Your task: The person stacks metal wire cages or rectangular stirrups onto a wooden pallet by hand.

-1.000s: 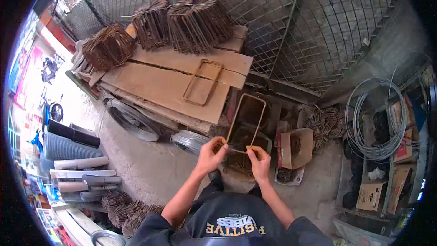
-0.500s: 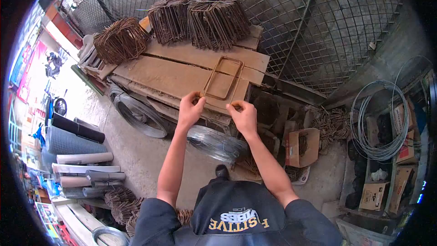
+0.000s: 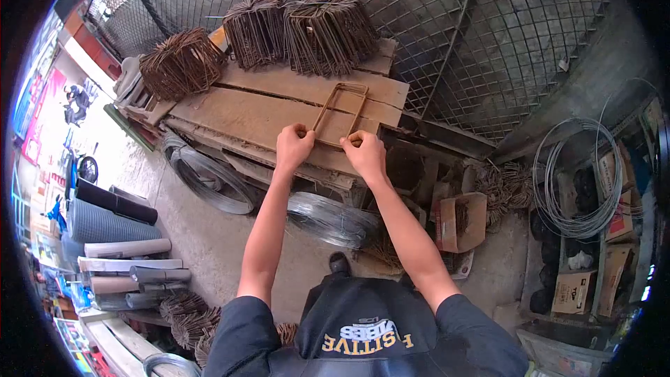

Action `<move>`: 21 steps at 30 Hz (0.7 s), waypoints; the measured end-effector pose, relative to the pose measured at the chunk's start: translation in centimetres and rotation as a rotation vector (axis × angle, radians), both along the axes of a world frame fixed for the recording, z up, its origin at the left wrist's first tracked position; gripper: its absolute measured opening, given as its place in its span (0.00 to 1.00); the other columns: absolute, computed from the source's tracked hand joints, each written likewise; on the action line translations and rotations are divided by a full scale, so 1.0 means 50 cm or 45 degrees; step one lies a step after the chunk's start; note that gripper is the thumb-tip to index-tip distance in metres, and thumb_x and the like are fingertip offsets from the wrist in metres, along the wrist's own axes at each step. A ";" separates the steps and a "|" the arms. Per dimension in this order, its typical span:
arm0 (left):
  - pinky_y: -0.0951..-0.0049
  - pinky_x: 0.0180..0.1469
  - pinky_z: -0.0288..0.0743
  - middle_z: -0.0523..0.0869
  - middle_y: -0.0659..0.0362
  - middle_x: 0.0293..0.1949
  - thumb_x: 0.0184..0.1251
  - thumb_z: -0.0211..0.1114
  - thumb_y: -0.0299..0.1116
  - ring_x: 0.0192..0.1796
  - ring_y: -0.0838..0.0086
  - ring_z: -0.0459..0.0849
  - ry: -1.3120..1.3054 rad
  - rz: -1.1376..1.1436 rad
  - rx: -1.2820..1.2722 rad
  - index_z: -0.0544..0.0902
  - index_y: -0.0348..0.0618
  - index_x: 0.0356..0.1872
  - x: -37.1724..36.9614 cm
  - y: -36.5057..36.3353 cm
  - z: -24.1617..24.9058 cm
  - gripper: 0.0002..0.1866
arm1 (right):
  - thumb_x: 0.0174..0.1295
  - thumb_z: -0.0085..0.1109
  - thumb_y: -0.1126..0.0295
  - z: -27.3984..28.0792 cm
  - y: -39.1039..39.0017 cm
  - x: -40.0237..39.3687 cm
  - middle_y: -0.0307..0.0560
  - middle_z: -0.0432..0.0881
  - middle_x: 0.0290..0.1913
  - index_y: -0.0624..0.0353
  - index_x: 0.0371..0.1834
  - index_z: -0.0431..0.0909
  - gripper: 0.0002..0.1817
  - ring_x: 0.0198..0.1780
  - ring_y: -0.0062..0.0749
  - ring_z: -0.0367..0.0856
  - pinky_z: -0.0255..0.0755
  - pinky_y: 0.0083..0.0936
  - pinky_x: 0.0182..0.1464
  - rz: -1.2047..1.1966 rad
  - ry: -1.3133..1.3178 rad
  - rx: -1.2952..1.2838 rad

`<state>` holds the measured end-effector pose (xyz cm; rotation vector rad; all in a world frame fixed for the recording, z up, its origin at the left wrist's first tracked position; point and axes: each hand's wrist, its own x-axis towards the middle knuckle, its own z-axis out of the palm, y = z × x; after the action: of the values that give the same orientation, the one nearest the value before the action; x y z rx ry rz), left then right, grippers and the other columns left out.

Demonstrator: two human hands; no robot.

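Note:
Thin, rusty steel rods bent into rectangular stirrups (image 3: 326,108) lie stacked at the right end of the wooden bench (image 3: 244,108). At the near left corner, my left hand (image 3: 295,146) is closed with its fingertips pinching the rod. My right hand (image 3: 364,155) pinches the near right corner in the same way. The far ends of the stirrups show as closely spaced rods, so more than one appears to be there. My fingers cover the near corners.
Several bundles of rusty stirrups (image 3: 331,31) stand along the bench's back edge, before a wire mesh fence (image 3: 426,21). Wire coils (image 3: 335,220) lean below the front edge. Mesh rolls (image 3: 115,220) lie left; a cardboard box (image 3: 464,223) and hanging wire coil (image 3: 544,181) are right.
Both hands have moved slightly away from my body, over the bench edge. The held stirrup has come down over the one lying on the bench, and their outlines now nearly coincide.

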<state>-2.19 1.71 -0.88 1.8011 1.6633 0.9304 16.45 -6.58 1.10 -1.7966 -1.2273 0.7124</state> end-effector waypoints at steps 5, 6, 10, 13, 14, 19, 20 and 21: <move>0.59 0.52 0.84 0.92 0.41 0.38 0.59 0.70 0.39 0.45 0.52 0.93 -0.025 0.020 0.027 0.89 0.31 0.42 0.003 -0.007 -0.002 0.19 | 0.64 0.70 0.57 0.001 0.000 -0.005 0.55 0.91 0.39 0.63 0.40 0.89 0.17 0.44 0.49 0.91 0.83 0.40 0.48 -0.004 -0.086 0.039; 0.61 0.50 0.84 0.92 0.43 0.37 0.60 0.69 0.39 0.43 0.55 0.93 -0.003 0.025 0.041 0.89 0.31 0.42 0.004 -0.009 -0.001 0.18 | 0.64 0.70 0.58 0.000 0.000 -0.004 0.55 0.91 0.38 0.64 0.40 0.88 0.17 0.43 0.50 0.91 0.83 0.41 0.48 0.006 -0.102 0.046; 0.62 0.48 0.84 0.92 0.45 0.35 0.62 0.68 0.39 0.42 0.57 0.93 0.039 0.045 0.083 0.89 0.32 0.41 0.007 -0.012 -0.007 0.17 | 0.64 0.71 0.57 -0.015 0.000 0.000 0.54 0.90 0.37 0.63 0.44 0.87 0.18 0.44 0.52 0.90 0.82 0.42 0.48 0.015 -0.147 0.045; 0.62 0.47 0.84 0.92 0.46 0.35 0.62 0.69 0.40 0.41 0.57 0.93 0.028 0.062 0.150 0.88 0.33 0.40 0.010 -0.013 -0.014 0.17 | 0.64 0.71 0.57 -0.029 -0.005 0.001 0.54 0.89 0.40 0.63 0.50 0.85 0.21 0.47 0.53 0.88 0.81 0.43 0.50 0.010 -0.190 0.142; 0.62 0.47 0.84 0.92 0.46 0.35 0.62 0.69 0.40 0.41 0.57 0.93 0.034 0.054 0.151 0.88 0.33 0.40 0.009 -0.015 -0.016 0.17 | 0.62 0.72 0.58 -0.033 -0.007 0.000 0.54 0.89 0.41 0.63 0.51 0.85 0.21 0.47 0.52 0.88 0.81 0.43 0.50 0.000 -0.211 0.198; 0.62 0.45 0.82 0.91 0.46 0.35 0.68 0.72 0.42 0.38 0.59 0.91 -0.119 0.078 0.164 0.86 0.34 0.45 0.012 -0.027 -0.018 0.18 | 0.66 0.70 0.62 -0.004 -0.077 0.027 0.53 0.86 0.49 0.62 0.58 0.82 0.22 0.49 0.52 0.87 0.80 0.42 0.51 0.008 -0.193 0.325; 0.62 0.45 0.82 0.91 0.46 0.35 0.68 0.72 0.42 0.38 0.59 0.91 -0.108 0.065 0.156 0.86 0.34 0.45 0.017 -0.036 -0.023 0.18 | 0.66 0.69 0.63 -0.001 -0.098 0.041 0.52 0.86 0.48 0.62 0.58 0.82 0.21 0.49 0.51 0.87 0.80 0.41 0.51 -0.005 -0.150 0.317; 0.65 0.42 0.80 0.89 0.50 0.33 0.69 0.72 0.41 0.35 0.64 0.87 -0.204 0.089 0.269 0.85 0.34 0.46 0.024 -0.053 -0.018 0.18 | 0.67 0.68 0.65 -0.006 -0.119 0.056 0.52 0.85 0.47 0.61 0.58 0.83 0.19 0.48 0.50 0.87 0.80 0.40 0.50 -0.022 -0.106 0.306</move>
<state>-0.98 -0.95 -1.78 1.7572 1.5856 1.2882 19.26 -12.53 0.79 -1.6490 -1.2918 0.4627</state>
